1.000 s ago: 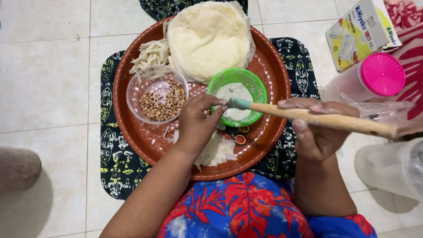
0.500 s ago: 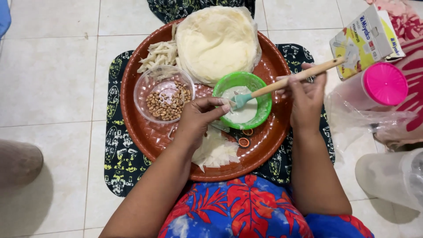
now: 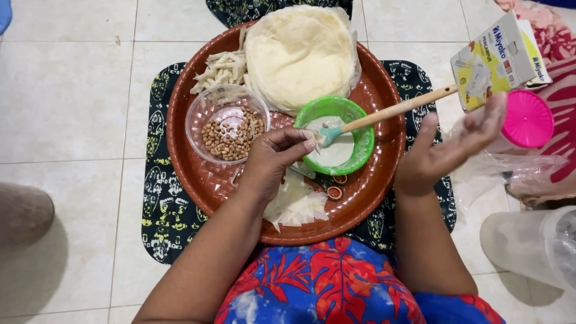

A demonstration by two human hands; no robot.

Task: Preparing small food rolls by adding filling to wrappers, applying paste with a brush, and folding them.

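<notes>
A small wrapper piece (image 3: 312, 139) is pinched in the left hand (image 3: 273, 159), fingers closed on it, at the near rim of the green bowl (image 3: 360, 129) of white paste. The brush (image 3: 384, 114) rests in that bowl, handle pointing away right. The right hand (image 3: 447, 153) hovers right of the bowl, open and empty. This looks like the pasting step; sealing calls for folding the pasted edge. The peanut bowl (image 3: 228, 123) sits left of the green bowl.
</notes>
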